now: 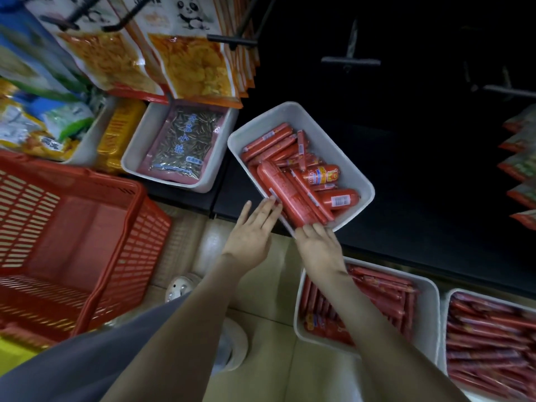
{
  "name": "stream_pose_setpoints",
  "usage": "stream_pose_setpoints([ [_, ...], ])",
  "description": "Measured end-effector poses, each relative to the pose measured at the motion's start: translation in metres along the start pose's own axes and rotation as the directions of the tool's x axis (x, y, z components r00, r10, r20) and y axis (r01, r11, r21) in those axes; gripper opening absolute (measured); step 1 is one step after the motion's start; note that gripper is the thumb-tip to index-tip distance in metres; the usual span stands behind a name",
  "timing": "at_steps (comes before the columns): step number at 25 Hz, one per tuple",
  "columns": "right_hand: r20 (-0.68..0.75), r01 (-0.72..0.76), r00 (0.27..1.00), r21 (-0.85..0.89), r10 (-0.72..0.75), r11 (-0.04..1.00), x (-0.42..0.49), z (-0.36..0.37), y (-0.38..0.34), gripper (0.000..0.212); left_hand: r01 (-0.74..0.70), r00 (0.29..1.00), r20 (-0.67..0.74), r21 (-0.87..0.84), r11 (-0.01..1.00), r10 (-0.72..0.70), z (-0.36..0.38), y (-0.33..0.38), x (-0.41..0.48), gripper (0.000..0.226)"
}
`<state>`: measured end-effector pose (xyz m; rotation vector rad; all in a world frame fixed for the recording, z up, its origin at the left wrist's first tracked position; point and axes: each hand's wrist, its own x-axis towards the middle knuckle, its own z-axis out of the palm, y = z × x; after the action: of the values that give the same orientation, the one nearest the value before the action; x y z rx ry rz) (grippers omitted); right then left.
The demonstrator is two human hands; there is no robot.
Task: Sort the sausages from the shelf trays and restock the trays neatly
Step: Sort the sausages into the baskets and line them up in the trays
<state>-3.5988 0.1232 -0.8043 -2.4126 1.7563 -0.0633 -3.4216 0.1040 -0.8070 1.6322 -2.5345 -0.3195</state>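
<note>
Sausages (pixel 290 192) lie red and jumbled in the white tray (pixel 293 111), which sits skewed on the dark shelf (pixel 406 184). The left hand (pixel 251 232) is at the tray's 7 o'clock, fingers straight and pressed together, tips flat against the near-left rim. The right hand (pixel 317 248) is at 6 o'clock, knuckles up, fingers curled over the tray's near corner, gripping it. Both forearms reach in from the bottom edge. At 5 o'clock a second tray (pixel 432 288) and a third tray (pixel 443 314), side by side, are packed with thin red sticks above the pale floor (pixel 275 300). At 9 o'clock there's a seed packet (pixel 182 143) in its own bin (pixel 136 158); at 8 o'clock a red basket (pixel 87 227); at 11 o'clock hanging snack bags (pixel 188 62)
</note>
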Motion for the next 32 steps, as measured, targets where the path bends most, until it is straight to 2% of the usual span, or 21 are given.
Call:
stream_pose_setpoints([
  [2,-0.04,-0.043,0.998,-0.03,0.042,0.999,-0.015,-0.005,0.032,0.035,-0.07,0.996,-0.06,-0.008,0.998,0.069,-0.003,0.002,0.003,0.061],
  [4,-0.115,-0.116,0.987,-0.016,0.113,0.993,-0.028,-0.011,0.076,0.027,-0.076,0.989,-0.128,0.002,0.997,0.076,-0.001,0.007,0.006,0.062],
  [6,-0.106,-0.215,0.967,0.142,0.231,0.966,-0.036,-0.02,0.108,0.027,0.056,0.983,-0.175,-0.032,0.998,-0.06,0.002,0.011,0.012,0.069],
  [7,-0.073,-0.266,0.953,0.26,0.294,0.928,-0.036,-0.026,0.115,0.042,0.15,0.968,-0.191,-0.081,0.985,-0.163,0.005,0.012,0.017,0.074],
  [9,0.023,-0.365,0.912,0.498,0.409,0.787,-0.029,-0.038,0.117,0.079,0.307,0.922,-0.188,-0.182,0.934,-0.339,0.006,0.013,0.027,0.085],
  [11,0.137,-0.454,0.847,0.691,0.514,0.563,-0.015,-0.042,0.111,0.103,0.432,0.875,-0.121,-0.241,0.869,-0.469,0.0,0.008,0.042,0.098],
  [13,0.221,-0.461,0.799,0.822,0.559,0.334,0.0,-0.04,0.11,0.116,0.552,0.817,-0.011,-0.27,0.789,-0.576,-0.012,-0.004,0.059,0.107],
  [15,0.244,-0.43,0.775,0.88,0.582,0.204,0.006,-0.033,0.112,0.117,0.627,0.776,0.122,-0.255,0.736,-0.619,-0.021,-0.014,0.074,0.112],
  [17,0.232,-0.435,0.756,0.877,0.611,0.204,0.012,-0.023,0.114,0.111,0.643,0.765,0.198,-0.172,0.746,-0.613,-0.024,-0.021,0.085,0.117],
  [19,0.226,-0.434,0.744,0.879,0.629,0.197,0.016,-0.016,0.115,0.105,0.623,0.78,0.19,-0.14,0.77,-0.597,-0.022,-0.025,0.091,0.121],
  [23,0.243,-0.474,0.755,0.844,0.609,0.252,0.023,-0.008,0.115,0.098,0.62,0.784,0.206,-0.272,0.736,-0.585,-0.019,-0.024,0.089,0.123],
  [26,0.222,-0.475,0.77,0.826,0.598,0.303,0.018,-0.011,0.113,0.093,0.655,0.754,0.194,-0.287,0.699,-0.628,-0.013,-0.009,0.062,0.123],
  [28,0.268,-0.492,0.795,0.809,0.544,0.32,0.013,-0.015,0.112,0.093,0.672,0.735,0.17,-0.305,0.675,-0.656,-0.011,-0.002,0.036,0.123],
  [30,0.312,-0.497,0.822,0.802,0.476,0.333,0.008,-0.018,0.113,0.092,0.682,0.724,0.186,-0.332,0.652,-0.664,-0.012,-0.007,0.019,0.116],
  [32,0.35,-0.489,0.841,0.819,0.413,0.3,0.007,-0.022,0.12,0.089,0.671,0.723,0.258,-0.485,0.561,-0.641,-0.011,-0.026,0.021,0.103],
])
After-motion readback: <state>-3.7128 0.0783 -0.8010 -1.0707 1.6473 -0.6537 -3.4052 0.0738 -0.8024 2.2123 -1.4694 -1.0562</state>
